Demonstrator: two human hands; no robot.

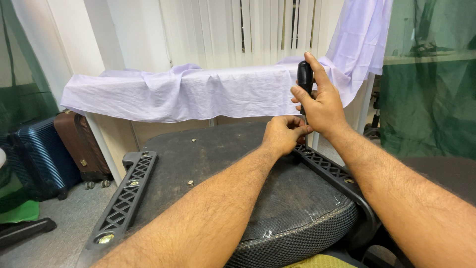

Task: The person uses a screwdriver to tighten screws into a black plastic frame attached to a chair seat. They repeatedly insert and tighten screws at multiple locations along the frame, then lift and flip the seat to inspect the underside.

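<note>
I see no packages, labels, signs or screens anywhere in front of me.

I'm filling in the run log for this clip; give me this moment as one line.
right hand: grips black screwdriver handle, upright | left hand: pinches at its shaft | beneath: right bracket on upturned chair seat | left bracket: untouched
</note>
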